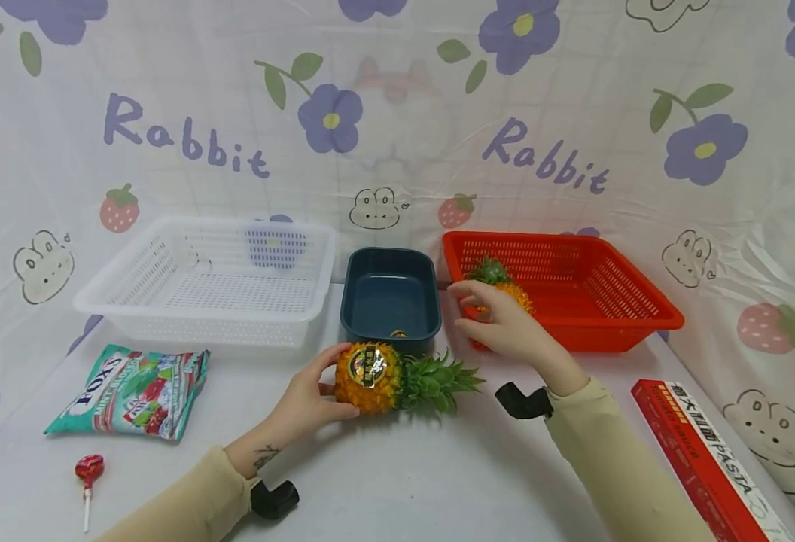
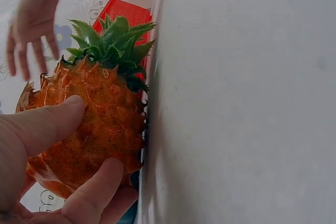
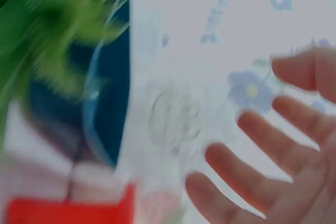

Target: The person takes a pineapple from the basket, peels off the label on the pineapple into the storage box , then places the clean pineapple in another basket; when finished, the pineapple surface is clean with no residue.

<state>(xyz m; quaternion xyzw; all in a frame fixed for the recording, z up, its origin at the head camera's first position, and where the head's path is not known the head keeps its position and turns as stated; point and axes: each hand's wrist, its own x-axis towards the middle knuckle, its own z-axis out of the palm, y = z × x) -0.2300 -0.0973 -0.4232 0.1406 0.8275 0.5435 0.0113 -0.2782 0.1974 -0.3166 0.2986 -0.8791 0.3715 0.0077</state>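
My left hand [image 1: 303,406] grips a pineapple [image 1: 367,395] by its body, thumb on the near side and fingers on the far side. The fruit lies sideways in front of the dark blue tub [image 1: 389,316], its green crown pointing right and a round black-and-gold label showing. In the left wrist view, thumb and fingers hold the orange body [image 2: 110,108]. My right hand [image 1: 506,324], fingers spread and holding nothing, hovers by the red basket's [image 1: 601,335] front left corner. Behind it, a second pineapple [image 1: 488,269] sits inside that basket, partly hidden.
A white basket [image 1: 214,312] stands at the back left. Before it lie a green FOX'S candy bag [image 1: 133,391] and a red lollipop [image 1: 89,470]. A red pasta box [image 1: 702,459] is at the right edge. A printed cloth [image 1: 397,181] hangs behind.
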